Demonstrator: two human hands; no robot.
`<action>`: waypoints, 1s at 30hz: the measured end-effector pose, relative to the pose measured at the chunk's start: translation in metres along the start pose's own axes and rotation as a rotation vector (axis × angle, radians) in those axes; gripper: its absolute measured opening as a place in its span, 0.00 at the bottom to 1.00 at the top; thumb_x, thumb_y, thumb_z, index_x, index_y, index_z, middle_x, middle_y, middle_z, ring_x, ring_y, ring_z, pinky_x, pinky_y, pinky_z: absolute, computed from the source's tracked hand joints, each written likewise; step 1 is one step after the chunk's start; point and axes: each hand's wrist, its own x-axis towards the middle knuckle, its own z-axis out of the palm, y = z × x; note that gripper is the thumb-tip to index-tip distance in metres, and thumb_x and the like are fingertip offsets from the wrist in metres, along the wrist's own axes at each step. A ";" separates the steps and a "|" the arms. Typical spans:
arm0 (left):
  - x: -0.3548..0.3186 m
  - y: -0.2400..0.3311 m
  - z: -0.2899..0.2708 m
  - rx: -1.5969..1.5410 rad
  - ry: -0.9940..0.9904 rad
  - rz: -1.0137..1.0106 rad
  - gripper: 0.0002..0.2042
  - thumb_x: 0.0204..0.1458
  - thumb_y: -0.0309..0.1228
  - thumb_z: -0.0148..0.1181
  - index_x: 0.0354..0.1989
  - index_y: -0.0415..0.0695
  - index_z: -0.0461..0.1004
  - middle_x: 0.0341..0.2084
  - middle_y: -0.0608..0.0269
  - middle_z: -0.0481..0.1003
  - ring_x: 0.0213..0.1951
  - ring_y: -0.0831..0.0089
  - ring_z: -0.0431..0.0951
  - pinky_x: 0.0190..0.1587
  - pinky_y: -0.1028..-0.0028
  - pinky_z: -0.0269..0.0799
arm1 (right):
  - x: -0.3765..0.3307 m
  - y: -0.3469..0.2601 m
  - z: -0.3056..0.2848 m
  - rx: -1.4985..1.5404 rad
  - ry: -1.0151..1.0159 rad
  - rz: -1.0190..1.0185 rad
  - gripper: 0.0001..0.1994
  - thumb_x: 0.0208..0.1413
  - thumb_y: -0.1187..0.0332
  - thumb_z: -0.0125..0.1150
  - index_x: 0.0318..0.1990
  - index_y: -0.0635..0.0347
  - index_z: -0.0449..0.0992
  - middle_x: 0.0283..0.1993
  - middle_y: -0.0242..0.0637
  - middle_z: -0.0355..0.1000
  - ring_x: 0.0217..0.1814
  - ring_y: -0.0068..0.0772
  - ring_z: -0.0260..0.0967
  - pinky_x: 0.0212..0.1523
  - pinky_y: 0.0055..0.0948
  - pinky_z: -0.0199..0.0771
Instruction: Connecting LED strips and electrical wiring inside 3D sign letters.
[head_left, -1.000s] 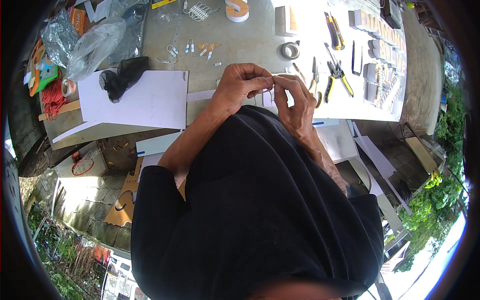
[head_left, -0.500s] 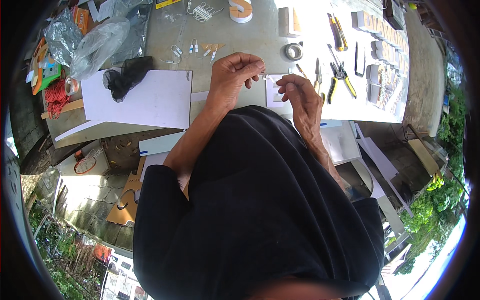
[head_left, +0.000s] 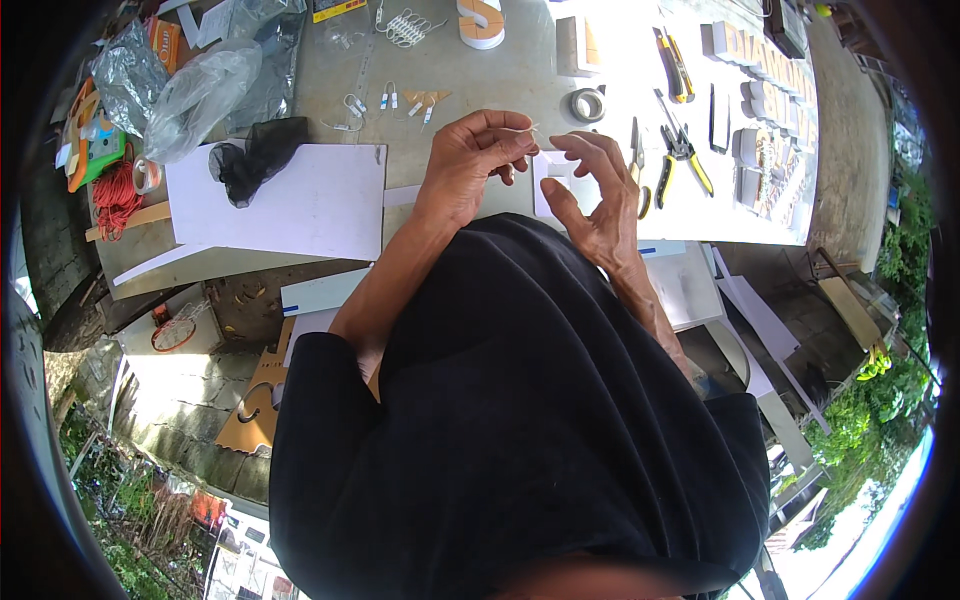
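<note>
- Through the head camera I see two bare hands raised over a grey counter (head_left: pixel 480 85), just apart from each other.
- The left hand (head_left: pixel 476 165) is pinched narrow, thumb against fingers, on a thin pale strand (head_left: pixel 535 129) that pokes out at its fingertips.
- The right hand (head_left: pixel 600 190) is spread wide, thumb well away from the fingers, and I see nothing in it.
- The strand lies up and to the left of the right hand, nearest its fingertips; the left hand holds it. It is too fine for me to tell its long axis surely.
- I see nothing standing between strand and right fingertips. A white frame-like piece (head_left: pixel 542 195) lies below the gap.
- Beyond the right hand are scissors (head_left: pixel 637 150), then yellow-and-black pliers (head_left: pixel 682 150); a tape roll (head_left: pixel 588 105) sits farther up.
- Left of the left hand, small wired modules (head_left: pixel 390 97) lie near a white panel (head_left: pixel 300 215).
</note>
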 end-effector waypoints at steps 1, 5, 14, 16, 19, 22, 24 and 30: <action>0.000 0.000 0.000 0.000 0.000 0.000 0.11 0.57 0.26 0.66 0.47 0.39 0.78 0.32 0.59 0.82 0.28 0.78 0.77 0.30 0.78 0.70 | 0.000 0.003 0.002 -0.088 0.022 -0.024 0.16 0.51 0.75 0.68 0.49 0.60 0.78 0.44 0.41 0.77 0.43 0.36 0.76 0.40 0.33 0.77; 0.000 -0.004 0.000 -0.025 -0.009 0.006 0.12 0.56 0.26 0.68 0.47 0.38 0.78 0.31 0.59 0.82 0.30 0.76 0.79 0.30 0.77 0.71 | 0.002 0.010 0.010 -0.138 0.066 -0.089 0.14 0.50 0.73 0.73 0.45 0.60 0.81 0.41 0.40 0.77 0.41 0.38 0.76 0.39 0.35 0.76; -0.001 0.006 0.006 0.137 -0.067 0.022 0.16 0.56 0.27 0.67 0.53 0.41 0.77 0.33 0.60 0.81 0.33 0.75 0.80 0.31 0.76 0.76 | 0.006 0.018 0.007 -0.253 0.079 -0.235 0.06 0.51 0.75 0.70 0.36 0.59 0.80 0.35 0.35 0.77 0.37 0.36 0.75 0.37 0.37 0.73; -0.001 0.008 0.007 0.240 -0.094 0.053 0.17 0.56 0.27 0.67 0.54 0.43 0.77 0.36 0.60 0.81 0.34 0.75 0.80 0.31 0.76 0.78 | 0.010 0.018 0.000 -0.252 0.025 -0.257 0.06 0.51 0.75 0.70 0.36 0.59 0.80 0.35 0.35 0.76 0.37 0.36 0.74 0.38 0.37 0.73; 0.002 0.003 0.002 0.589 -0.128 0.326 0.17 0.55 0.27 0.68 0.54 0.46 0.79 0.44 0.61 0.77 0.38 0.76 0.80 0.32 0.77 0.80 | 0.017 0.023 -0.007 -0.233 -0.077 -0.286 0.05 0.52 0.75 0.69 0.36 0.59 0.79 0.34 0.35 0.76 0.38 0.37 0.74 0.39 0.37 0.72; 0.006 0.000 0.002 0.547 -0.152 0.402 0.11 0.51 0.28 0.71 0.44 0.48 0.84 0.47 0.63 0.76 0.36 0.76 0.80 0.32 0.76 0.82 | 0.022 0.024 -0.013 -0.202 -0.133 -0.265 0.04 0.53 0.74 0.67 0.36 0.60 0.78 0.34 0.36 0.75 0.38 0.37 0.73 0.40 0.38 0.73; 0.008 -0.002 0.003 0.700 -0.102 0.494 0.08 0.49 0.28 0.73 0.39 0.47 0.85 0.45 0.65 0.77 0.36 0.78 0.80 0.29 0.79 0.79 | 0.024 0.023 -0.016 -0.189 -0.150 -0.238 0.04 0.54 0.74 0.66 0.35 0.61 0.78 0.34 0.36 0.75 0.37 0.37 0.73 0.40 0.38 0.73; 0.005 0.009 -0.001 0.511 -0.079 0.261 0.05 0.55 0.24 0.67 0.40 0.41 0.83 0.44 0.62 0.80 0.33 0.81 0.80 0.22 0.83 0.69 | 0.030 0.019 -0.027 -0.108 -0.155 0.013 0.12 0.61 0.62 0.65 0.44 0.61 0.80 0.39 0.39 0.77 0.40 0.35 0.75 0.42 0.37 0.76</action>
